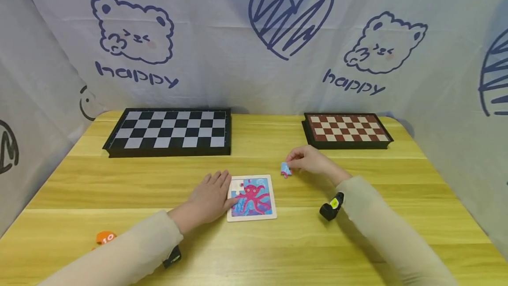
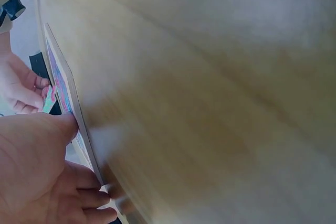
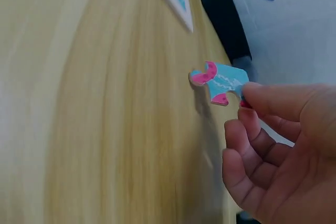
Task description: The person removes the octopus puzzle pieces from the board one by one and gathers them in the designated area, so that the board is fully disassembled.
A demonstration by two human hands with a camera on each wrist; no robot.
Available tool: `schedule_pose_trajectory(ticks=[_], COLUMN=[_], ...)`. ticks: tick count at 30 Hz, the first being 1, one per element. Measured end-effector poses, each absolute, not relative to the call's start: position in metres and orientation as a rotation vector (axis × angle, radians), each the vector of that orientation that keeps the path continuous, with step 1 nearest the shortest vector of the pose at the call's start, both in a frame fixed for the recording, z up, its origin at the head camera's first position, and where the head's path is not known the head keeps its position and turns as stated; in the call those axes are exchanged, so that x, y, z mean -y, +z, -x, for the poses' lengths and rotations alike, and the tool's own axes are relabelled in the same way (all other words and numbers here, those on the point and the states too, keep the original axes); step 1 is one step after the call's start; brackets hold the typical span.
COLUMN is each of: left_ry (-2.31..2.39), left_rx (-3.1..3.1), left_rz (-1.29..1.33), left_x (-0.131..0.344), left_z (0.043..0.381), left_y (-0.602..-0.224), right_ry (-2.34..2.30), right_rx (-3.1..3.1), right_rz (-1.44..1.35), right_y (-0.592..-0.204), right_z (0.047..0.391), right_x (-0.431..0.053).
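A square jigsaw puzzle (image 1: 254,200) of a pink octopus lies in a white frame, with a bare gap in its upper left corner. My left hand (image 1: 210,197) rests against the frame's left side, fingers stretched out and thumb over the edge. In the left wrist view the thumb (image 2: 65,125) touches the rim. Between thumb and fingertips, my right hand (image 1: 311,161) pinches a blue and pink puzzle piece (image 1: 285,169), up and right of the puzzle. The right wrist view shows this jigsaw piece (image 3: 226,81) raised over the table, its knob pointing away from the hand.
A black and white chessboard (image 1: 170,129) stands at the back left of the wooden table (image 1: 262,255). At the back right is a smaller red and cream chessboard (image 1: 347,128). An orange object marked 10 (image 1: 105,237) lies beside the left forearm. A printed cloth (image 1: 214,56) hangs behind.
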State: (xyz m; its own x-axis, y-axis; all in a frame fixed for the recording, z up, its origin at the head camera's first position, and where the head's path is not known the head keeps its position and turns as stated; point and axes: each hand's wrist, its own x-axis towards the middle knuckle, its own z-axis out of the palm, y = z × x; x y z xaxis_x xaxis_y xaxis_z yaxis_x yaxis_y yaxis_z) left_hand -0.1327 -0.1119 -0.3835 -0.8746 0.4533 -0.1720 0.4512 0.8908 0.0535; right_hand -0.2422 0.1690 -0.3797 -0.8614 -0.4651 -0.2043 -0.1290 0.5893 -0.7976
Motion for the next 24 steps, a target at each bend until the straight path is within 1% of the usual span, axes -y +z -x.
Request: schedule_pose_trajectory(ticks=[12, 24], left_ry=[0.011, 0.029], left_rx=[-2.885, -2.883], left_rz=[-0.714, -0.703], left_x=[0.113, 0.112], left_z=[0.133, 0.133], left_y=[-0.386, -0.386], right_ry=[-0.988, -0.954], right_rx=[-2.616, -2.630], right_rz=[0.471, 0.431], right_y=[-0.389, -0.391], right_z=[0.249, 0.251], right_x=[-0.174, -0.171])
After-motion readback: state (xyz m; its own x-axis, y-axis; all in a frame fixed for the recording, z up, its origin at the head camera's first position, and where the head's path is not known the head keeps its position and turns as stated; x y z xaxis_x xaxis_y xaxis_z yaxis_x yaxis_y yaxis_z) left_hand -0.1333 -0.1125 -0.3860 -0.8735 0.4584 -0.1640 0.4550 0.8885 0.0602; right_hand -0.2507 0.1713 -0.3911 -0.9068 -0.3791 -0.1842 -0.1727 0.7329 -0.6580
